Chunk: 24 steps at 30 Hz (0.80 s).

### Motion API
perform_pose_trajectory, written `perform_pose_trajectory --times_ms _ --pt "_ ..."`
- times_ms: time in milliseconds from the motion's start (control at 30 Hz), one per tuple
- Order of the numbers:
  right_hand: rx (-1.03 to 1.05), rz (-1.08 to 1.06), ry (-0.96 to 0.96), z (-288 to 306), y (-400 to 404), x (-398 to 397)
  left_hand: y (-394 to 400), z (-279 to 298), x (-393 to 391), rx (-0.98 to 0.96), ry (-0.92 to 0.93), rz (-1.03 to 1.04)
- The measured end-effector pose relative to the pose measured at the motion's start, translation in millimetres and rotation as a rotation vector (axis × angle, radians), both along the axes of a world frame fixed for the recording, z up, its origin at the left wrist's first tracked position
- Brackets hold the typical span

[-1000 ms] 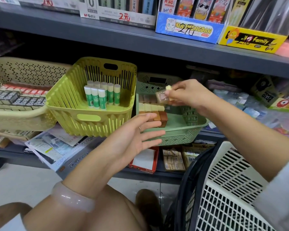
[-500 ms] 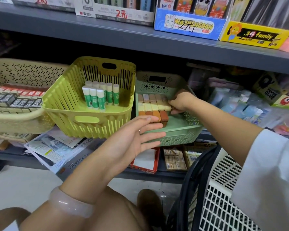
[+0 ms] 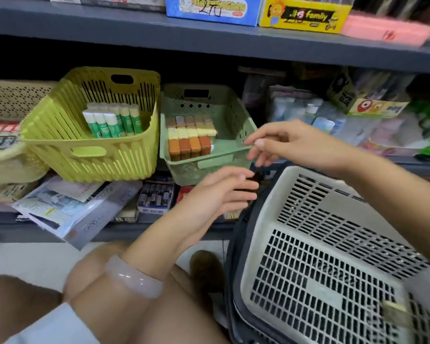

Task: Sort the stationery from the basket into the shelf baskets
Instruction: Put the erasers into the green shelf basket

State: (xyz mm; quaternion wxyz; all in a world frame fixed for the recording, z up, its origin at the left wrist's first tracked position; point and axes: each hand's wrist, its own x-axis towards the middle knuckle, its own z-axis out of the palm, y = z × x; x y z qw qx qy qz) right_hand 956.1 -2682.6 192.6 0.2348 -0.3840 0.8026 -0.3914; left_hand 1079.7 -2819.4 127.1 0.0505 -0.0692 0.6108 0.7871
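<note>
Pictured mid-sort at a stationery shelf: right hand [image 3: 293, 145] raised just in front of the green shelf basket [image 3: 236, 127], fingers loosely spread and holding nothing, fingertips near the basket's front right corner. Left hand [image 3: 219, 194] below it, in front of the same basket's front wall, fingers extended forward with a small dark item [image 3: 256, 177] showing at the fingertips; hard to tell through the blur whether that grip pinches it or merely lies beside it. Pale bangle [image 3: 134, 276] on the left wrist. Inside the green basket, rows of small blocks, probably erasers [image 3: 190, 135], packed against the left wall: orange-brown at the front, pale yellow behind, tan at the back, with the right part of the floor bare. Just to the left, touching or nearly so, a yellow-green slotted basket [image 3: 60, 150] tilted forward, holding a cluster of upright green-and-white glue sticks [image 3: 114, 120]. Farther left, a cream perforated basket [image 3: 8, 167] with flat packs. At lower right, close to the person, the white slatted carrying basket [image 3: 333, 244] with a dark rim, one small blurred item [image 3: 395, 316] in its near corner. Boxed goods on the grey shelf [image 3: 134, 31] above; papers and small cartons below the baskets.
</note>
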Motion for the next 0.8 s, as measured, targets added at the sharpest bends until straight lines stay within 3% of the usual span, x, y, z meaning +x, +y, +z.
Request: perform_pose_trajectory --times_ms 133,333,467,600,667,800 --pt "0.154 -0.11 -0.054 -39.7 70.7 4.1 56.2 -15.5 -9.3 -0.254 -0.007 -0.078" --pt "0.695 -0.091 -0.024 -131.5 170.0 6.7 115.7 -52.4 -21.3 -0.696 0.021 -0.306" --pt "1.119 -0.072 0.189 -177.6 232.6 10.5 130.2 -68.6 -17.8 -0.805 -0.057 -0.463" --pt "1.429 -0.001 0.137 -209.3 280.5 20.7 125.3 -72.6 -22.4 -0.868 -0.097 -0.468" --pt "1.465 0.001 0.076 -220.0 292.4 27.9 121.1 -74.0 -24.8 -0.857 -0.111 -0.444" --pt "1.437 0.019 0.255 -237.0 298.8 38.4 118.1 -78.2 -28.3 -0.854 -0.132 -0.429"
